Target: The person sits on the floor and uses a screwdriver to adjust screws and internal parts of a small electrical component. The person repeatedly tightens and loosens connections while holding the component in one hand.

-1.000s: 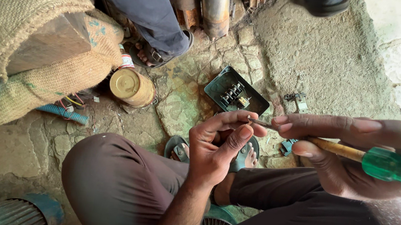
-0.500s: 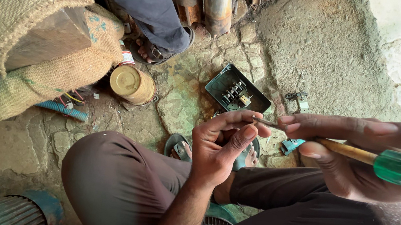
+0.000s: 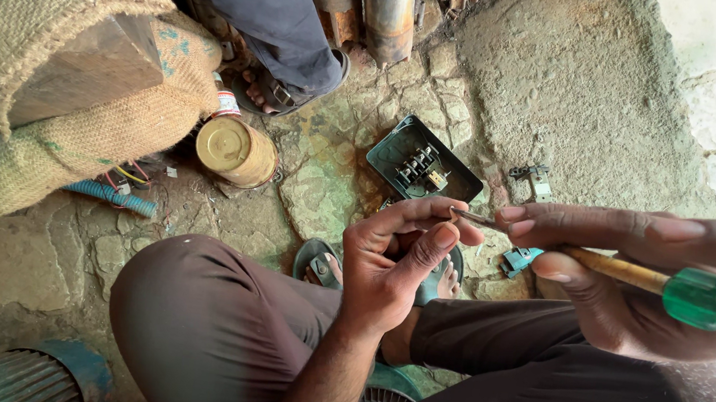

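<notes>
While right hand (image 3: 636, 287) clasps screwdriver (image 3: 688, 297), left hand (image 3: 391, 268) pinches unseen bit; tip touching.

Bare forearms, no sleeves; dk brown trousers (image 3: 225, 339); sandals (image 3: 319, 264).

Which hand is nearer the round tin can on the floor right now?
The left. The left hand is raised just right of the tin can, pinching at the screwdriver tip; the right hand grips that tool farther right.
</notes>
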